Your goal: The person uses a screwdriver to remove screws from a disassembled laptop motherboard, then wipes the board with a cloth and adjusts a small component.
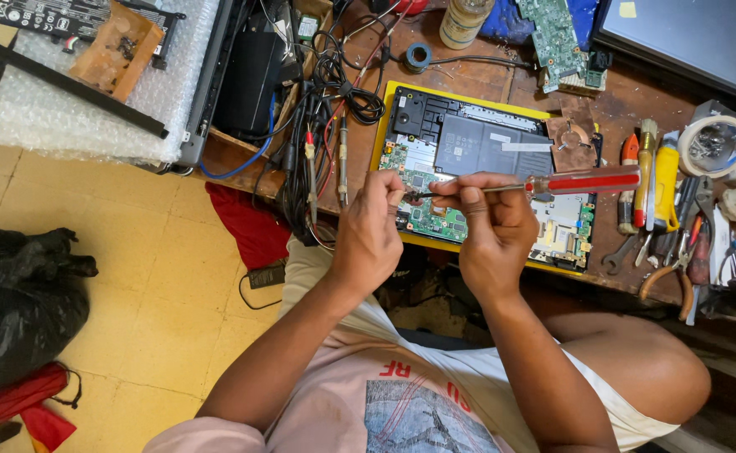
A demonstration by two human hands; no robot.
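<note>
- The right hand (pixel 492 225) is closed around the metal shaft of a screwdriver (pixel 553 184), whose clear red handle points away to the right
- The left hand (pixel 370 231) has its fingers pinched together at the tip of the shaft, just over the green circuit board; whatever small part it may grip is too small to tell
- Both hands hover above an opened laptop (pixel 479 159) lying on a yellow mat on the wooden bench (pixel 628 101), its dark battery and boards exposed
- To the right of the laptop lie pliers, spanners and more screwdrivers (pixel 657 189), close together
- To the left a tangle of black and red cables (pixel 326 101) hangs over the bench edge
- A black bag (pixel 15 302) sits on the tiled floor
</note>
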